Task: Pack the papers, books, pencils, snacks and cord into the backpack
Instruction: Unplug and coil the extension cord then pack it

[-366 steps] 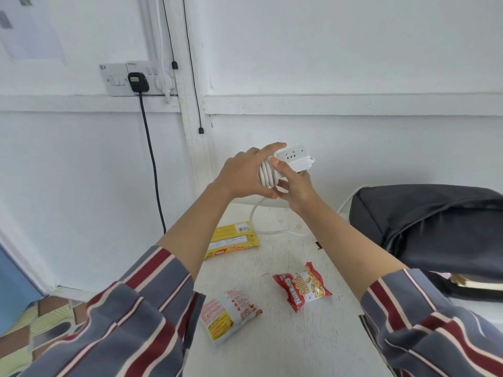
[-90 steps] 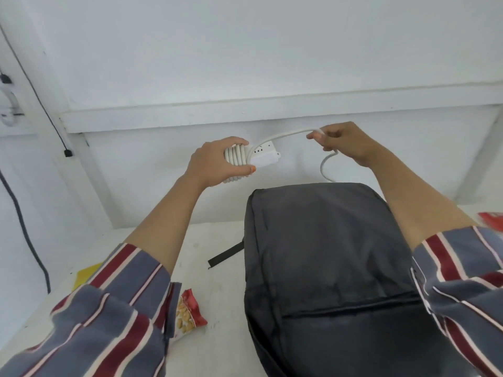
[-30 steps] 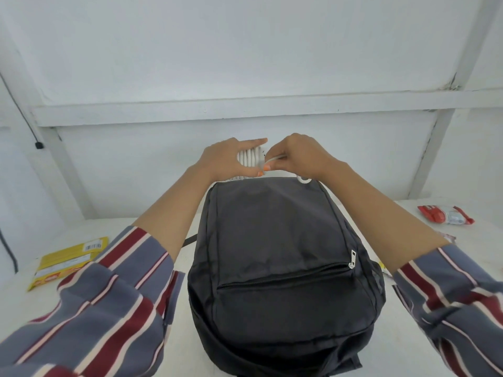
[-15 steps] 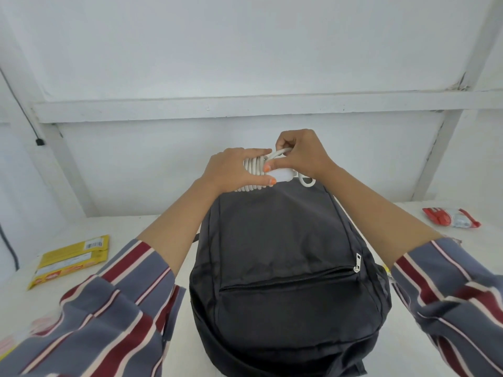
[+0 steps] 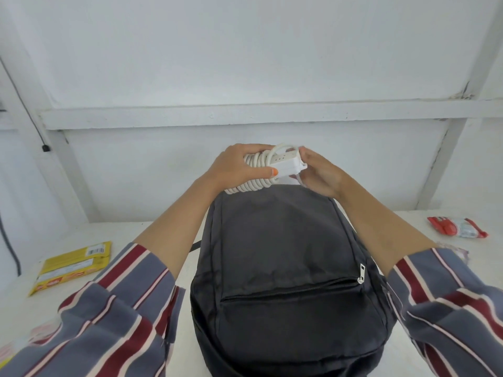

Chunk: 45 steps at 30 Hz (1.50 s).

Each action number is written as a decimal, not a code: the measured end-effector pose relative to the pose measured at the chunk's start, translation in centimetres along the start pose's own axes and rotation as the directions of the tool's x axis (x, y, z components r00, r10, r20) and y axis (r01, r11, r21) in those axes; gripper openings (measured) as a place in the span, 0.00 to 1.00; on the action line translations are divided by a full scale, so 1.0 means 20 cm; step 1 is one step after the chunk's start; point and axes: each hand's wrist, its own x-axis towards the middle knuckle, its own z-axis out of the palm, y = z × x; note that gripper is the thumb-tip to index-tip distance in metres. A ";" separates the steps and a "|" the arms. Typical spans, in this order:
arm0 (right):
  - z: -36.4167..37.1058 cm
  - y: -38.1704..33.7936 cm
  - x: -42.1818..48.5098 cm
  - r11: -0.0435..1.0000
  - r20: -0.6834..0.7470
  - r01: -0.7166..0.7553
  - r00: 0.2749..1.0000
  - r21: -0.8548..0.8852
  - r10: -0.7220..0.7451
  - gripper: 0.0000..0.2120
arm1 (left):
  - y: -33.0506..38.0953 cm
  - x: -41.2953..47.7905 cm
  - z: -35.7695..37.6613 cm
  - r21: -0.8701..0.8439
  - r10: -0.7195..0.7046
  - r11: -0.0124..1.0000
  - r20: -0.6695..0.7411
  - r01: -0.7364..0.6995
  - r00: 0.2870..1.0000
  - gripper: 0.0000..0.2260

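Note:
A dark grey backpack (image 5: 283,257) lies flat on the white table, its front pocket zipped. Above its far top edge I hold a white extension cord (image 5: 261,172) wound into a coil around its white power strip. My left hand (image 5: 236,168) grips the coil, thumb across the strip. My right hand (image 5: 318,174) cups the strip's right end and holds the loose end of the cord against it. A yellow snack packet (image 5: 72,266) lies at the left. A red and white snack packet (image 5: 457,227) lies at the right.
The white table (image 5: 130,235) runs up to a white wall with a ledge (image 5: 245,114). A thin black cable (image 5: 35,112) hangs on the wall at the left. Another snack wrapper (image 5: 16,346) shows at the lower left by my sleeve.
Since half a second ago my right hand dropped from the top of the coil to the strip's right end. The coiled cord tilted, so the socket face now shows.

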 end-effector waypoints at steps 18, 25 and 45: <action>0.22 -0.17 -0.06 0.287 -0.150 -0.108 0.980 -0.952 -0.128 0.10 | 0.01 0.07 0.07 -0.040 -0.180 0.984 -0.254 0.176 0.950 0.23; 0.10 -0.22 -0.15 0.639 -0.082 -0.048 0.996 -0.768 -0.024 0.15 | 0.03 0.06 0.00 -0.060 -0.187 0.982 -0.370 0.177 0.910 0.24; 0.23 -0.30 -0.15 0.556 0.060 0.242 0.944 -0.795 -0.326 0.03 | -0.01 0.05 -0.01 0.289 -0.101 0.950 -0.067 0.116 0.993 0.30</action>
